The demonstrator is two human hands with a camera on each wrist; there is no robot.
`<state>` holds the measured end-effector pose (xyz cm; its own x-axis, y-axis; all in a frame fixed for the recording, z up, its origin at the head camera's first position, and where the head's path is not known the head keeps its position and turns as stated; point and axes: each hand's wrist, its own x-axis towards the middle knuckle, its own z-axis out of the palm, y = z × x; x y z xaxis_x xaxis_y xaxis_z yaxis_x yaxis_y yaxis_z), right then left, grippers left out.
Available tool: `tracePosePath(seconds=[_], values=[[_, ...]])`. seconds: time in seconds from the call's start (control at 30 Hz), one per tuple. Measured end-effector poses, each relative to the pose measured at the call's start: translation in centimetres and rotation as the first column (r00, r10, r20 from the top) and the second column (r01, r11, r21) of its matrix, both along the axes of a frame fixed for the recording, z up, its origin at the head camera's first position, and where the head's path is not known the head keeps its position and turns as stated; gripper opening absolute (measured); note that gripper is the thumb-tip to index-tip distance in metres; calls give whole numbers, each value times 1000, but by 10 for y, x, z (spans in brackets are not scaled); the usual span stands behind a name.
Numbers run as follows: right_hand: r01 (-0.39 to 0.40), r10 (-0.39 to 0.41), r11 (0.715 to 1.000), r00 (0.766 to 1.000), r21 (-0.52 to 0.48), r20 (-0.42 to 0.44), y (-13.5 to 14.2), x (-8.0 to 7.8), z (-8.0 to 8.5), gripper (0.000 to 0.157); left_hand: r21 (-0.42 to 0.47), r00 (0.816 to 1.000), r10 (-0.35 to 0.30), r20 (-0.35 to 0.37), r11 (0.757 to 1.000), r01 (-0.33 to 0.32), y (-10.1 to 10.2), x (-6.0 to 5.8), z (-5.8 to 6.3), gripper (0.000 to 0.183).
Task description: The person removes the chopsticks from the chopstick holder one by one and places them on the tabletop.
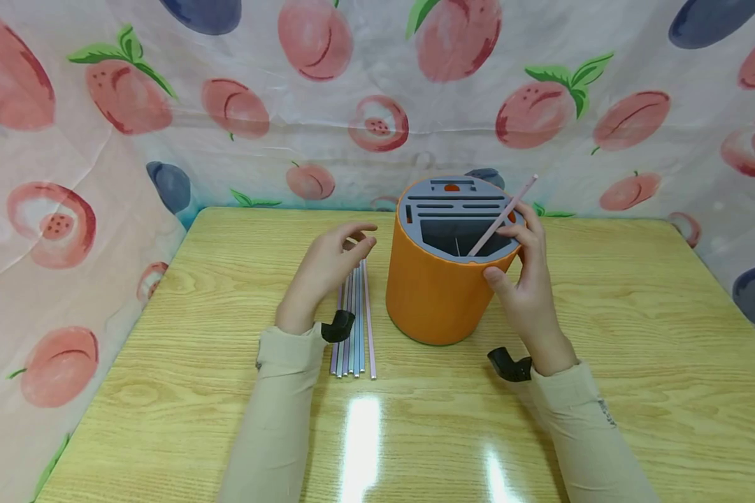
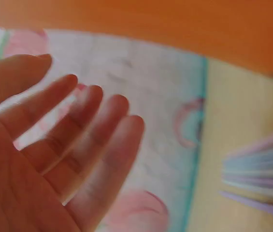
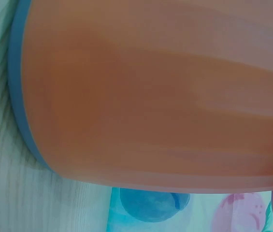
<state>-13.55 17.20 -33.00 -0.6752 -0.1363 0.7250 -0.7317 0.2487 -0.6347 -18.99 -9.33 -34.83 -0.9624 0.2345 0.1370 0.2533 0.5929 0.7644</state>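
Observation:
An orange round knife holder [image 1: 437, 300] with a grey slotted top [image 1: 456, 204] stands on the table. My right hand [image 1: 528, 272] grips its right rim, thumb on the front and fingers over the edge. A pink chopstick [image 1: 503, 215] leans in the large front compartment, its upper end past the rim beside the right fingers. To the left of the holder my left hand [image 1: 330, 269] hovers with relaxed fingers and holds nothing. Below it lies a bundle of pastel chopsticks [image 1: 352, 342], partly hidden by that hand. The holder's orange side [image 3: 150, 111] fills most of the right wrist view.
The wooden table [image 1: 195, 335] reaches back to a peach-print cloth [image 1: 239, 161] hanging behind it and at the left. Black wrist mounts [image 1: 509, 365] sit at both sleeves. One pink chopstick [image 1: 370, 328] lies slightly apart from the bundle.

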Motion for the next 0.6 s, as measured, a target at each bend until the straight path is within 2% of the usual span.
tracePosePath(seconds=[0.1,0.2,0.33,0.4,0.5,0.6], values=[[2,-2,1000,1000,0,9,-1,0,0,70,14,994,-30,-103,999,32,7,8,14,35],[4,-4,1000,1000,-2,16,0,1,0,70,36,981,-58,-185,997,66,14,15,25,34],[6,-6,1000,1000,-5,23,0,2,1,70,88,961,-48,-271,993,75,24,23,35,34],[8,-8,1000,1000,-6,27,0,2,1,69,121,945,-41,-325,989,84,28,28,39,33],[7,-7,1000,1000,-8,30,-1,2,1,69,124,906,-32,-422,988,92,36,34,44,31],[4,-4,1000,1000,-8,29,-1,2,1,69,70,840,-52,-539,992,106,45,40,47,28]])
